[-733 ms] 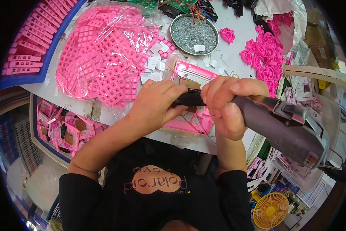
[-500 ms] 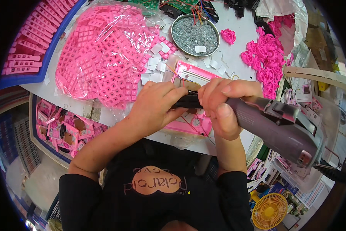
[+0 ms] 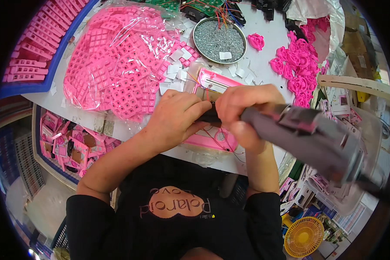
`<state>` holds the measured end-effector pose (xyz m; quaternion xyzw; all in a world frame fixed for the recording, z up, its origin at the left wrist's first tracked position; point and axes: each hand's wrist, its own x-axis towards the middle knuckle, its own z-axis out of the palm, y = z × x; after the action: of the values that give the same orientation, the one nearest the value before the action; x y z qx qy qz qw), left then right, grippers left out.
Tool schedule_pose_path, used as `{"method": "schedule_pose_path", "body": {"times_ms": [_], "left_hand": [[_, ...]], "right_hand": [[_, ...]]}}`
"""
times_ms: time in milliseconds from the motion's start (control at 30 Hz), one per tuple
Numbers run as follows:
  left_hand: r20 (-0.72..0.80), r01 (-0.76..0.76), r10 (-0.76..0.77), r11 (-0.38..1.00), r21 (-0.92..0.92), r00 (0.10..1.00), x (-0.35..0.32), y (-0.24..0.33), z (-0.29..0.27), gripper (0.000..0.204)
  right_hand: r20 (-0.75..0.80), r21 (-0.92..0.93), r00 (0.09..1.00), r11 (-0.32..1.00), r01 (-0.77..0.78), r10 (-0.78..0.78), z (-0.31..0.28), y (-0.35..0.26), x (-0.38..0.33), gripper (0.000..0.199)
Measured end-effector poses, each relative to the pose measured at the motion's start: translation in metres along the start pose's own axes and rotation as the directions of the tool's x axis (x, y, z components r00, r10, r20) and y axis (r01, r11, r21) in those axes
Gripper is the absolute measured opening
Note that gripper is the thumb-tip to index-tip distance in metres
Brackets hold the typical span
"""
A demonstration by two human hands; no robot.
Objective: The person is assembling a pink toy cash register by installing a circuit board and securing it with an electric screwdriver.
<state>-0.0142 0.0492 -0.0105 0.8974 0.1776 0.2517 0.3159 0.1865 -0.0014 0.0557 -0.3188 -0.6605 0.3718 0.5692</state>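
Observation:
My right hand is wrapped round a grey electric screwdriver, whose body slants down to the right and is smeared by motion. Its tip is hidden behind my fingers. Opposite it, my left hand pinches a black plastic part between thumb and forefinger. That part lies over a pink plastic casing on the table in front of me, with thin red and yellow wires around it. Much of the black part and the middle of the casing are covered by my hands.
Beyond the casing stands a round metal dish of small screws. A clear bag of pink keypad pieces lies left, pink rings pile up right. A blue crate is at far left; a yellow basket sits lower right.
My right hand and the screwdriver have shifted slightly left, toward the black part, and the screwdriver's body has swung a little. My left hand stays nearly in place.

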Motion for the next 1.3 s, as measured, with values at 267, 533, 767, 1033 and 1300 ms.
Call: {"method": "schedule_pose_path", "body": {"times_ms": [267,533,767,1033,1300], "left_hand": [[0.016,-0.033,0.033,0.999,0.005,0.999,0.006,-0.001,-0.008,0.051],[0.002,0.309,-0.343,0.842,-0.442,0.939,0.007,0.001,0.001,0.076],[-0.085,0.169,-0.190,0.963,-0.211,0.978,0.012,0.001,0.011,0.067],[-0.011,0.175,-0.175,0.984,0.041,0.985,0.024,0.011,0.007,0.060],[-0.008,0.130,-0.131,0.976,0.176,0.991,0.026,0.020,0.006,0.060]], "right_hand": [[-0.088,-0.607,0.872,0.668,-0.430,0.481,-0.019,-0.019,-0.044,0.073],[-0.039,-0.752,0.966,0.629,-0.197,0.257,-0.035,-0.001,-0.041,0.033],[-0.353,-0.562,0.668,0.423,-0.711,0.655,-0.049,0.010,-0.009,0.023],[-0.075,-0.854,0.950,0.472,-0.219,0.305,-0.038,-0.003,-0.016,0.034],[-0.050,-0.929,0.992,0.358,-0.090,0.119,-0.035,0.020,-0.045,0.046]]}}
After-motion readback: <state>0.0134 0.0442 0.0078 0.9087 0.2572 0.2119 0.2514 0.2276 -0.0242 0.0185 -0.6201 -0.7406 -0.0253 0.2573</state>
